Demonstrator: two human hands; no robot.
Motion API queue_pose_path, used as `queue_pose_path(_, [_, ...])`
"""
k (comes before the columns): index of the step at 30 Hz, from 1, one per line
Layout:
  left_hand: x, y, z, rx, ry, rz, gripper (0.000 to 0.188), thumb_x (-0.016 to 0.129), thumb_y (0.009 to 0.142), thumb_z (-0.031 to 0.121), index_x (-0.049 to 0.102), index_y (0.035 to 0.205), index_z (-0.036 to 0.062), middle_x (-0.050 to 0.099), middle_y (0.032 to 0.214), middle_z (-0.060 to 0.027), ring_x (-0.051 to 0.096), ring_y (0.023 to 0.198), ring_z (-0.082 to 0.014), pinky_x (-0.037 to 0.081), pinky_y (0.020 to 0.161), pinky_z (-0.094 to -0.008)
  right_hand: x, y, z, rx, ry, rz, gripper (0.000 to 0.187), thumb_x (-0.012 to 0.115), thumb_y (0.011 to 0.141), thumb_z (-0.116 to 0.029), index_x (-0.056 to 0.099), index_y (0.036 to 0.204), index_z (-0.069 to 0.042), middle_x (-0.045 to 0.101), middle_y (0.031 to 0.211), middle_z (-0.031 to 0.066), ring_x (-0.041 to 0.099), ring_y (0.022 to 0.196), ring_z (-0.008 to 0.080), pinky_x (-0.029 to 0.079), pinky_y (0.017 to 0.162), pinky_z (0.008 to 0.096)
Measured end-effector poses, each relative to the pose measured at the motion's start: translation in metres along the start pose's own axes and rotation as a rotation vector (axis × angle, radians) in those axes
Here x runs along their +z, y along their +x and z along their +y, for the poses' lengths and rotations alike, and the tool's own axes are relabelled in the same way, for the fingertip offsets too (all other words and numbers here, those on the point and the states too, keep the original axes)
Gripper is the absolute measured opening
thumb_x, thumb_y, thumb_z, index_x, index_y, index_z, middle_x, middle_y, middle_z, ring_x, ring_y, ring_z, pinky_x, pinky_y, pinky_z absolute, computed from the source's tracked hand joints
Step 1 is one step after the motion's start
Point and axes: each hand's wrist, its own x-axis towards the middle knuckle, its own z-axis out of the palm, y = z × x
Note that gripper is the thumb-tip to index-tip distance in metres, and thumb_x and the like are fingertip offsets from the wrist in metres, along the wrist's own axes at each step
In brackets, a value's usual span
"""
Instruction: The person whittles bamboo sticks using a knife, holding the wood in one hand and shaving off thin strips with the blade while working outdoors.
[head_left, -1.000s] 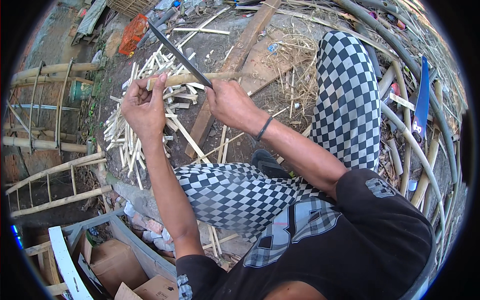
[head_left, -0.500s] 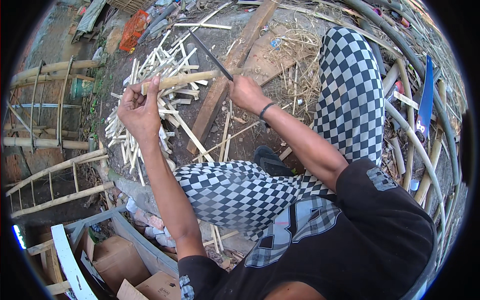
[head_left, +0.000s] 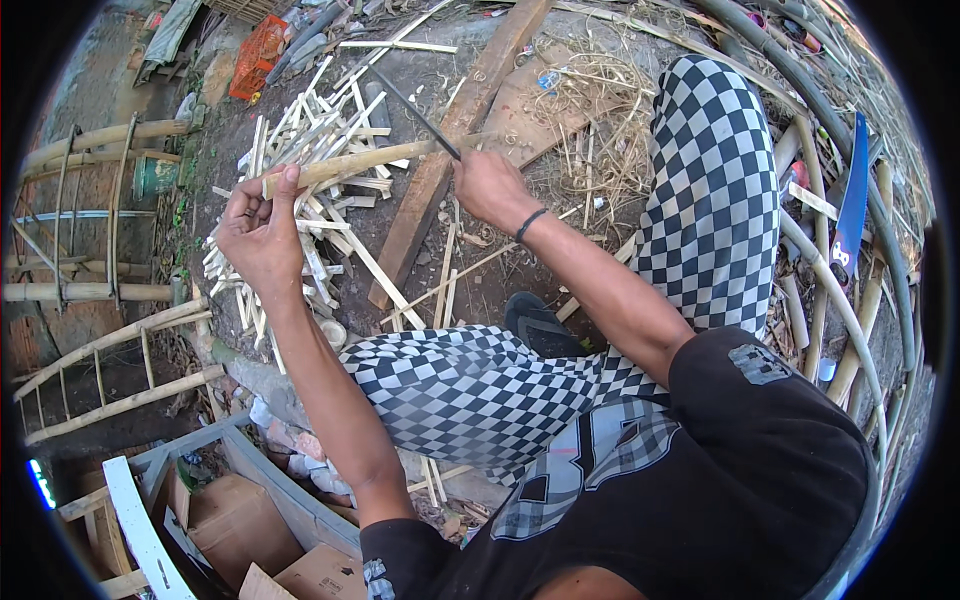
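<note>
Bamboo strip [head_left: 350, 164] pinched near its close end between the thumb and fingers of your left hand [head_left: 262, 245], the rest reaching out to the right in front of you. Your right hand [head_left: 492, 187] is wrapped round the handle end of a knife [head_left: 410, 110], blade slanting up and left across the strip; whether the edge bites, I cannot tell. Dark band [head_left: 530, 225] on that wrist.

Changed over the last second: your left hand has shifted left, and the blade now crosses nearer the strip's far end rather than its middle. Reads to me as knife and strip drawn along each other, near the end of a pass.

Beneath: wooden plank [head_left: 420, 215] slanting across bare dirt [head_left: 485, 285], a flat board [head_left: 530, 115] beside it. Pale sticks [head_left: 318, 135] heaped to the left, curly shavings [head_left: 625, 95] to the right.

Farther out: orange crate [head_left: 258, 58] at upper left, blue-bladed saw [head_left: 852, 195] among poles at right, cardboard box [head_left: 240, 525] at lower left.
</note>
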Motion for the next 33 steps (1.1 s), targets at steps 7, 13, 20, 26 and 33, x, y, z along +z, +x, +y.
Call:
queue_pose_path(7, [-0.003,0.006,-0.008,0.018,-0.05,0.022,0.014,0.073,0.086,0.004,0.066,0.091,-0.0071,0.069,0.086,-0.0134,0.066,0.076,-0.0128,0.058,0.075,-0.0254,0.021,0.019,0.062,0.069,0.108,0.057,0.025,0.049,0.094,-0.021,0.064,0.095,-0.002,0.067,0.081,0.0252,0.067,0.082,0.0441,0.052,0.075,0.0547])
queue_pose_path(13, [-0.026,-0.002,-0.029,-0.091,0.007,0.046,0.018,0.072,0.087,0.006,0.064,0.093,-0.008,0.067,0.092,-0.0151,0.067,0.083,-0.0175,0.061,0.08,-0.0314,0.016,0.005,-0.006,0.02,-0.082,-0.066,0.018,0.054,0.087,-0.013,0.063,0.094,0.0,0.067,0.079,0.0266,0.068,0.082,0.0414,0.054,0.072,0.052])
queue_pose_path(20, [-0.025,0.003,-0.025,-0.072,-0.016,0.022,0.019,0.072,0.087,0.006,0.064,0.095,-0.0085,0.067,0.092,-0.0145,0.067,0.085,-0.0177,0.062,0.08,-0.0315,0.029,0.01,0.05,0.061,-0.085,0.029,0.016,0.054,0.086,-0.01,0.06,0.096,0.0,0.068,0.082,0.0256,0.068,0.082,0.0414,0.054,0.07,0.0516])
queue_pose_path(26, [-0.026,-0.001,-0.026,-0.1,-0.01,0.001,0.018,0.073,0.086,0.005,0.064,0.095,-0.0081,0.066,0.091,-0.0138,0.066,0.084,-0.0163,0.062,0.08,-0.031,0.014,-0.007,-0.002,0.045,-0.07,-0.055,0.016,0.052,0.085,-0.007,0.06,0.097,0.001,0.068,0.081,0.0254,0.068,0.08,0.0436,0.054,0.07,0.0518])
queue_pose_path(33, [-0.026,0.008,-0.025,-0.065,-0.027,-0.015,0.017,0.073,0.086,0.006,0.065,0.094,-0.0071,0.067,0.091,-0.0121,0.066,0.083,-0.0148,0.061,0.08,-0.0295,0.031,0.007,0.067,0.044,-0.102,-0.033,0.021,0.049,0.091,-0.013,0.058,0.103,0.001,0.066,0.075,0.0279,0.067,0.077,0.0462,0.053,0.07,0.0538])
